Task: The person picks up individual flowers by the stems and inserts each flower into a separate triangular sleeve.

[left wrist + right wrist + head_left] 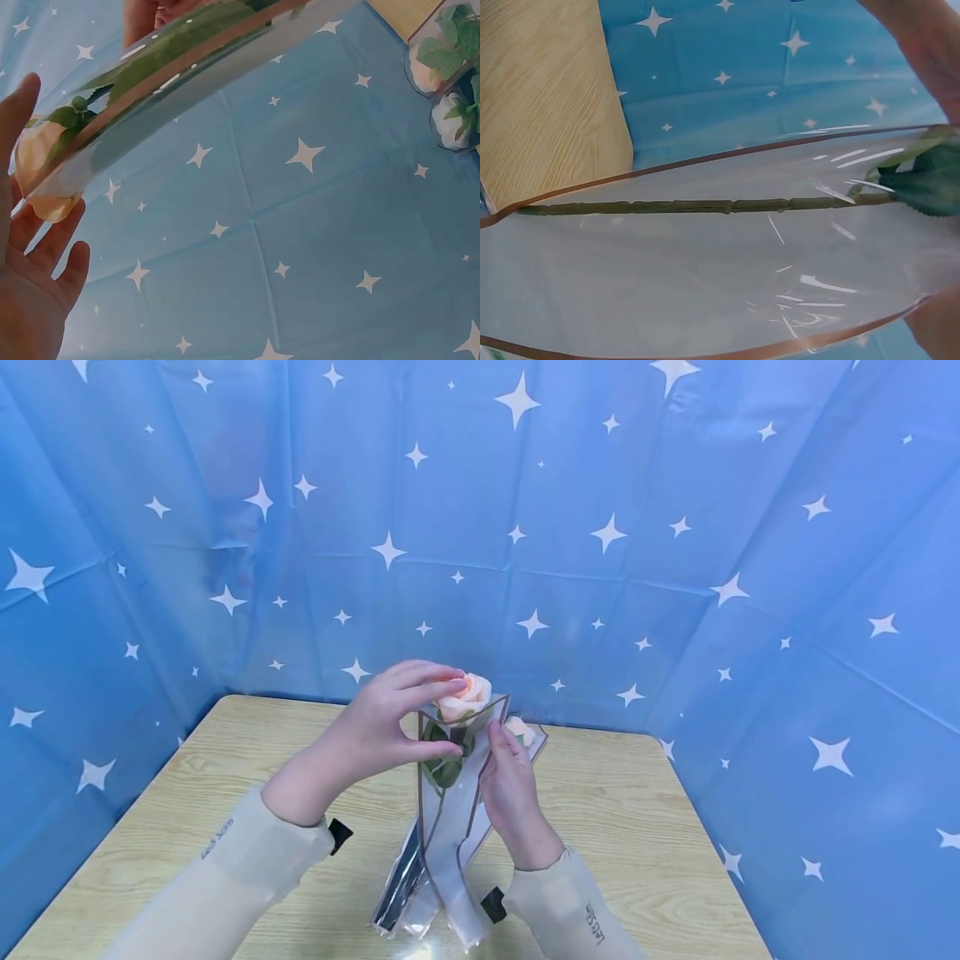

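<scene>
A peach rose [467, 697] with green leaves stands upright in a clear and whitish flower sleeve [450, 827] with brown edges. Beside the bloom is my left hand [360, 727], its fingers spread and fairly straight, with fingertips touching the petals; the thumb lies in front of the sleeve near the leaves. In the left wrist view the fingers [56, 244] reach behind the bloom [41, 161]. My right hand [517, 797] grips the sleeve's right side, thumb up. The right wrist view shows the long green stem [727, 206] through the film.
Other wrapped flowers lie on the wood-grain table [622, 827] beneath, among them a white rose [520, 731] behind my right hand. A dark-striped sleeve end [397, 885] shows at lower left. A blue star-printed curtain [465, 510] surrounds the table's back and sides.
</scene>
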Demonstrator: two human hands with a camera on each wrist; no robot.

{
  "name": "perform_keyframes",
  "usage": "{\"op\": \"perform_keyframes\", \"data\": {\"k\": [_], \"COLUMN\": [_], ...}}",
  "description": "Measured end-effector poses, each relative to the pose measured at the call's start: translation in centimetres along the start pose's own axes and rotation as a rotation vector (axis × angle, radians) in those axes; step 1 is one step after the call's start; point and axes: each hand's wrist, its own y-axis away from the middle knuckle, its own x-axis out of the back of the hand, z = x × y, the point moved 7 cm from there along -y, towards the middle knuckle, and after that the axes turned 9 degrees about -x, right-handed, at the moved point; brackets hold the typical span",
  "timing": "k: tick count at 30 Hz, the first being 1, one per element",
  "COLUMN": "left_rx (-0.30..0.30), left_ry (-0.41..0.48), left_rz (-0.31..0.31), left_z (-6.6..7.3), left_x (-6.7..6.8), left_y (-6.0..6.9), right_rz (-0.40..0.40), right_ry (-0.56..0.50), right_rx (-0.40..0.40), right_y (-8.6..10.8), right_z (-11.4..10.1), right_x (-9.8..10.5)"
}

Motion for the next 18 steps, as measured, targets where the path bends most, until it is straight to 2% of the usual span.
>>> {"op": "perform_keyframes", "data": {"k": [11,18], "left_rx": [-0.064,-0.073], "left_ry": [-0.058,-0.076], "left_rz": [0.041,0.022], "left_z": [0.50,0.56], "left_x": [-0.51,-0.99], "left_y": [-0.04,0.13], "right_rz": [-0.026,-0.036], "right_ry": [-0.002,0.017], "right_rx": [-0.003,-0.008], "right_y": [0.01,0.09], "right_z": [-0.09,-0.02], "right_x": [-0.34,-0.45]}}
